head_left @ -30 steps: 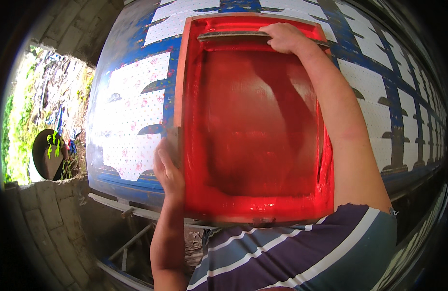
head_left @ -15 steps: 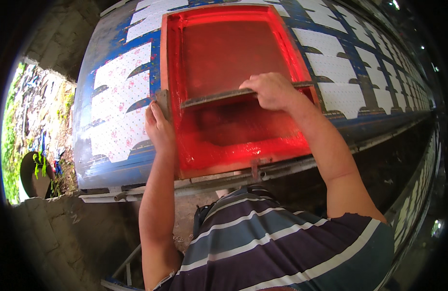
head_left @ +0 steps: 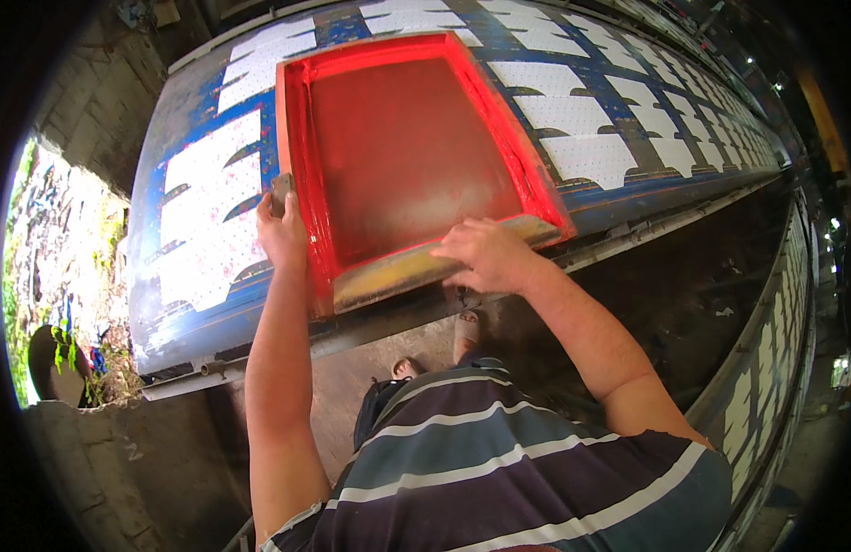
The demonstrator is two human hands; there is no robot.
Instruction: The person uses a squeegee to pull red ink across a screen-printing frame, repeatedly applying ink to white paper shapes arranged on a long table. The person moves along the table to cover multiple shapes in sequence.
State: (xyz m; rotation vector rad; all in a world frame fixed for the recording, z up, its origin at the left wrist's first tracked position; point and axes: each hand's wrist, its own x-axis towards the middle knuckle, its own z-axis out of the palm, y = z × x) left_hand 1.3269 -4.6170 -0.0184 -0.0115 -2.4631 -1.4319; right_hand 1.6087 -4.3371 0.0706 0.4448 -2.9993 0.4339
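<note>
Nearside on the red frame [head_left: 304, 156], a likely slick squeegee [head_left: 388, 279], best held mid-bar, is being touched by the right hand [head_left: 490, 258], grip unclear; a block [head_left: 283, 187] is being gripped by the left hand [head_left: 283, 235].

Daylight poured in from the opening [head_left: 80, 239] well left of the left hand [head_left: 283, 230], and it was totally blown out. The white pieces [head_left: 209, 202] just beside that hand got pretty washed out too, while the red paint [head_left: 317, 207] to its right caught a glossy shine. The right hand [head_left: 488, 258] looked kinda soft, maybe motion blur. Right of it the floor [head_left: 665, 313] went super dim. Farther out, the second table [head_left: 755, 327] curved hard with the fisheye, and the corners were black.
</note>
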